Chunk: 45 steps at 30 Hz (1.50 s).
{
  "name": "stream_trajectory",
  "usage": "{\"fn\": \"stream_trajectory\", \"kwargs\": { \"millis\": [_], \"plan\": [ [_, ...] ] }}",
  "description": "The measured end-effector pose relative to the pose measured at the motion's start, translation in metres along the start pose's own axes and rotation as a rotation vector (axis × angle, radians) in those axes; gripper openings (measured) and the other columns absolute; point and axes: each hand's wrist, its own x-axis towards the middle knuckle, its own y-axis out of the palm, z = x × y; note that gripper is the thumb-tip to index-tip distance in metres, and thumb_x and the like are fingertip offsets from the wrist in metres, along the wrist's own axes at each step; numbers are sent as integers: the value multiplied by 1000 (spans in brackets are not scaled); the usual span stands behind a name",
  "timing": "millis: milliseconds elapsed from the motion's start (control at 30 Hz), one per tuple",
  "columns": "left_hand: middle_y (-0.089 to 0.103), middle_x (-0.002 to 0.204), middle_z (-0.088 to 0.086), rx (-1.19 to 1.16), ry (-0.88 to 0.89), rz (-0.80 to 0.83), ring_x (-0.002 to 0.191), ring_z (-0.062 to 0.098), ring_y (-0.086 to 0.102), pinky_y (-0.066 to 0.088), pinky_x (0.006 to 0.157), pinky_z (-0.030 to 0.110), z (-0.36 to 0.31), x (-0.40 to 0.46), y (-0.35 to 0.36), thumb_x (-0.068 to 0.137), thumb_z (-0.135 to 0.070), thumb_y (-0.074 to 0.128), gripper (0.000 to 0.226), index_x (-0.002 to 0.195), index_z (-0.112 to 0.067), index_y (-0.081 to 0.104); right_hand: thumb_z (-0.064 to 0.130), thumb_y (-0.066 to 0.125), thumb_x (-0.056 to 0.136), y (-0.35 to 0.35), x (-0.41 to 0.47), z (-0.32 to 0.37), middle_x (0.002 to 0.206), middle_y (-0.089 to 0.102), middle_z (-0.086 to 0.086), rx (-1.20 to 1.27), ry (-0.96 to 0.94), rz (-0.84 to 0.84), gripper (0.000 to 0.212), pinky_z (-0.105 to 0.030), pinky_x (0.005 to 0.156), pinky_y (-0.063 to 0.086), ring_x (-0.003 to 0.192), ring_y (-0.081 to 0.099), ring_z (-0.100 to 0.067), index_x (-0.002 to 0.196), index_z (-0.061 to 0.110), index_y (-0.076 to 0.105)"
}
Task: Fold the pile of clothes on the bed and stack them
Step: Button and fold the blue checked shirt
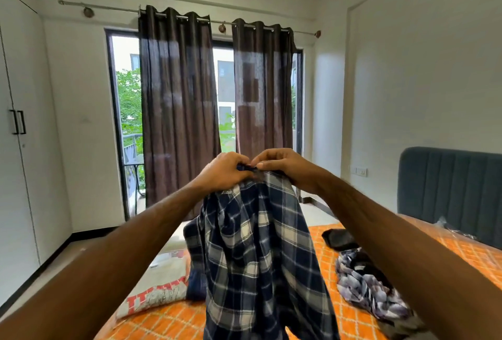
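Pinching the soft, floppy checked shirt (260, 252) at its collar, our left hand (224, 171) and right hand (282, 166) hold it above the bed (326, 233).

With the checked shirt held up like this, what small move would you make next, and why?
Probably slide the left hand and right hand apart along the collar. Both pinch the navy-and-white checked flannel shirt at one spot, so it hangs bunched above the orange patterned bedspread; spreading should open it flat for folding.
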Motion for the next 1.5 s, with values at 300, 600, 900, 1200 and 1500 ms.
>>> {"fn": "stream_trajectory", "kwargs": {
  "millis": [300,600,900,1200,1500],
  "plan": [
    [68,83,-6,571,29,-96,77,16,65,56,77,40,11,-9,-26,95,-53,62,28,90,-25,61,24,85,80,-47,-21,-27,85,66,-6,-527,31,-218,24,-30,73,49,80,61,-17,86,18,63],
    [68,114,-7,763,118,240,99,18,67,50,79,33,49,-49,-50,87,-64,64,55,126,-28,51,25,60,102,-84,-45,-41,103,71,-10,-303,119,-702,23,-35,83,50,96,64,-28,111,8,73],
    [57,120,8,459,-5,-174,79,36,67,54,71,47,49,-76,-52,97,-26,59,38,127,-24,36,42,46,104,-92,-66,-49,130,58,-17,-717,480,-853,44,-45,96,46,117,56,-39,129,10,63],
    [49,94,10,503,-155,-189,82,33,58,49,78,49,90,-118,-67,100,-28,62,28,86,-4,63,20,61,78,-126,-123,-34,77,71,-13,-771,764,-532,18,-29,66,55,63,67,-25,86,5,65],
    [67,109,26,-118,-491,-884,102,39,62,45,83,42,49,-102,-89,101,-23,47,27,103,0,62,30,55,105,-117,-125,-14,89,67,-9,304,152,-922,22,-41,60,61,74,68,-24,103,10,64]
  ]
}}
